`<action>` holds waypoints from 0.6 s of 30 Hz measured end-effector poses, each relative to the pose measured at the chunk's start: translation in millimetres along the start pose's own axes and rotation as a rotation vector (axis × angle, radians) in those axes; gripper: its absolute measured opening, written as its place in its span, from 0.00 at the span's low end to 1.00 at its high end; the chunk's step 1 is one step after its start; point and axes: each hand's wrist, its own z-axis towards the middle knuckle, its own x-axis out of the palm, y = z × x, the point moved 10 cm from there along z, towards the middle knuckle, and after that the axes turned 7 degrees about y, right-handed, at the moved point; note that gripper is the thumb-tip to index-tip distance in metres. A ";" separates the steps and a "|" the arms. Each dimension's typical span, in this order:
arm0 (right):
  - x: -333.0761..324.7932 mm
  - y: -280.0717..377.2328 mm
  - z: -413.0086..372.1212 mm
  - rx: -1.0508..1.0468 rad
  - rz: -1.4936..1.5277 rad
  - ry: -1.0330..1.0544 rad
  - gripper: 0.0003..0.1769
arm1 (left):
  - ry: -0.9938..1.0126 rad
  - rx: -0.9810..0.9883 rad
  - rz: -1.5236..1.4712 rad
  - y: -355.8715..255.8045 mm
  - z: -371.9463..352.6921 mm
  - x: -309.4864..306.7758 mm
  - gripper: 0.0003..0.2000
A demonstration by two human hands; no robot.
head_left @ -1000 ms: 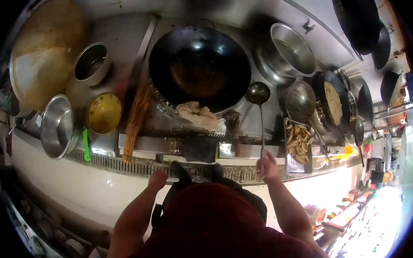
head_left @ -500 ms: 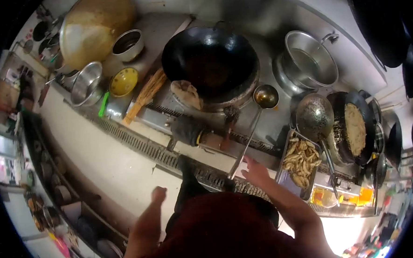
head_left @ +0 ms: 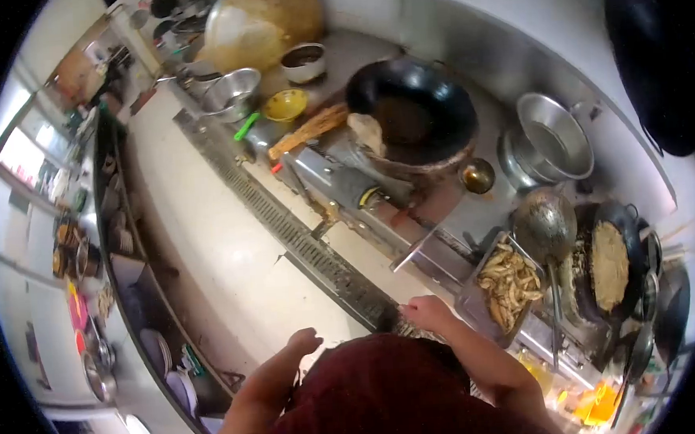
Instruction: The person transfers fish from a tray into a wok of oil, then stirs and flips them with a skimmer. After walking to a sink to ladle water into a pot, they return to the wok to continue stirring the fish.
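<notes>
My left hand [head_left: 305,341] hangs over the pale floor, left of my dark red shirt, its fingers curled in with nothing visible in them. On the other side, my right hand [head_left: 427,313] hovers near the stove's front edge, loosely closed and with no object showing. Nearest to it is a metal tray [head_left: 478,318] of browned food strips [head_left: 510,281]. A ladle [head_left: 477,176] rests beside the large black wok [head_left: 417,115], its handle pointing to the front edge. A pale cloth [head_left: 367,133] lies at the wok's left rim.
A round strainer [head_left: 546,222] sits right of the tray, beside a dark pan holding a flat pale cake [head_left: 609,264]. Steel pots [head_left: 552,139] stand behind. A yellow bowl [head_left: 285,105], steel bowls and a drain grate [head_left: 285,220] are on the left.
The view has turned and shifted, so the stove appears farther right and more floor shows. My right hand's fingers, spread near the ladle's handle before, are now curled in.
</notes>
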 end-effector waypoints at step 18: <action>102.2 -29.1 -180.2 0.355 0.123 0.077 0.23 | 0.313 -0.175 0.003 122.9 -133.5 247.3 0.21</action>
